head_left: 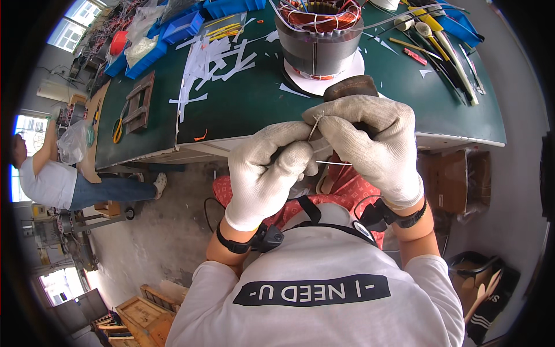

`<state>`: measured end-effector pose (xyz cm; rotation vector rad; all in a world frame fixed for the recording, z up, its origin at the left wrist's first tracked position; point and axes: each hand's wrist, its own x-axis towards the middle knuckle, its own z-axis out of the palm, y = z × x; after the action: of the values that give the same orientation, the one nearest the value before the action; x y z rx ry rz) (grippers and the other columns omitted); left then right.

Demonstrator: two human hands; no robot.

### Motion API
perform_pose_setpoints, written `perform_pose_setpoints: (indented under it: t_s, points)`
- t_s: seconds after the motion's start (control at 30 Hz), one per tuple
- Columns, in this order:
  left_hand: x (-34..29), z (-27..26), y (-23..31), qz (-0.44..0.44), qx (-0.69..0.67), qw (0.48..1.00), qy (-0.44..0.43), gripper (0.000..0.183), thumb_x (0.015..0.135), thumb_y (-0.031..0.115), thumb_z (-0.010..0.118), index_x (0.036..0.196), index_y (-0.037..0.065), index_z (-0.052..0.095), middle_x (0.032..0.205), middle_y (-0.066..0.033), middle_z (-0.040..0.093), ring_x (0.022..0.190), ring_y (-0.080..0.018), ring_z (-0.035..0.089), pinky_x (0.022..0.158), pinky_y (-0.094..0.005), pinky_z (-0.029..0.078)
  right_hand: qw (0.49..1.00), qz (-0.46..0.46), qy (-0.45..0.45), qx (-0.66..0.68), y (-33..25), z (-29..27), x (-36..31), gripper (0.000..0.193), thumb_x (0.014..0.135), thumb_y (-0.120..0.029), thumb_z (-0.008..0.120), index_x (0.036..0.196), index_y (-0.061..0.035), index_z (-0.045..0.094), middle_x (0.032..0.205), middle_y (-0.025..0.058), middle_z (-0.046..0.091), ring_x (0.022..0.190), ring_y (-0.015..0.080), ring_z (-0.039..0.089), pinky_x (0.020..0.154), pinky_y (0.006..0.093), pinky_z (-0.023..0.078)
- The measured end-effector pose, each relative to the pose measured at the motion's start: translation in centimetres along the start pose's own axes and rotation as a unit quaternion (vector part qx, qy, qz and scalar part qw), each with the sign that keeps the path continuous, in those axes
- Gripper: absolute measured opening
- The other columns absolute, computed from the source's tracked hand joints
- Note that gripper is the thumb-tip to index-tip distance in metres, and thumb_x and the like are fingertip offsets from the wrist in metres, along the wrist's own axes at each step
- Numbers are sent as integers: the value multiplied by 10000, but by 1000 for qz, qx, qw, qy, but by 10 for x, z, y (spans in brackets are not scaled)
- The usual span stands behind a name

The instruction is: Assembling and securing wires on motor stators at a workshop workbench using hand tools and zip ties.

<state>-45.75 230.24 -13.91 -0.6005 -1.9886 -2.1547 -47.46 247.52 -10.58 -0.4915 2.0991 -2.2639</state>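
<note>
Both my hands wear pale work gloves and meet in front of the bench edge. My left hand (267,170) is closed, its thumb and fingers pinched on a thin white cord (335,163), part of which sticks out toward the right. Slightly higher, my right hand (373,144) pinches a fine strand of what looks like the same cord between thumb and forefinger. Just beyond the hands stands a motor stator (319,55), a grey metal cylinder with copper windings and white lacing on top. It rests on a round white sheet (315,84). A dark brown rounded object (351,87) shows behind my right glove.
White paper strips (217,61) litter the green bench (243,104), with blue bins (184,26) behind. Orange-handled scissors (118,128) lie left; mallets and rods (445,46) lie right. A cardboard box (448,182) sits under the bench. Another person (52,179) is at the far left.
</note>
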Motion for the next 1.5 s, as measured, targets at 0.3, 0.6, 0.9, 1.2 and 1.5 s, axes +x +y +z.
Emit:
perform_pose_setpoints:
  t_s: [0.3,0.6,0.9,1.2,1.5]
  points:
    - [8,-7,2,165,234,958,0,191,782,43,733,953,-26,682,771,-118,669,608,-228,602,556,-307,460,984,-123,7,-132,2,1,-5,161,812,66,563,891,70,703,792,98,700,673,108,644,636,224,519]
    - [4,-4,7,233,292,928,-3,140,765,58,736,866,-23,682,780,-129,674,666,-265,638,617,-351,499,971,-219,-53,-83,20,-9,-3,189,884,-15,623,1034,76,692,831,70,690,657,68,582,585,216,486]
    - [-5,2,5,-19,-20,1000,-12,137,932,79,621,1011,-33,625,815,-51,673,670,-54,602,595,-213,498,994,-34,-13,99,15,1,-13,273,962,-142,587,1133,61,652,904,54,679,713,55,572,593,208,475]
    - [16,-3,-9,227,230,946,-20,221,862,107,688,1032,-20,630,849,-123,690,667,-252,658,619,-316,520,994,38,-64,-81,5,-6,-14,206,955,-132,589,1035,39,671,648,16,571,571,46,454,511,237,415]
    - [2,10,-1,-42,-127,991,-10,218,946,167,629,1037,-25,583,805,-59,683,665,-63,635,557,-193,501,990,-69,100,-70,0,6,-17,138,850,-48,675,958,28,715,796,63,689,678,81,614,603,225,494]
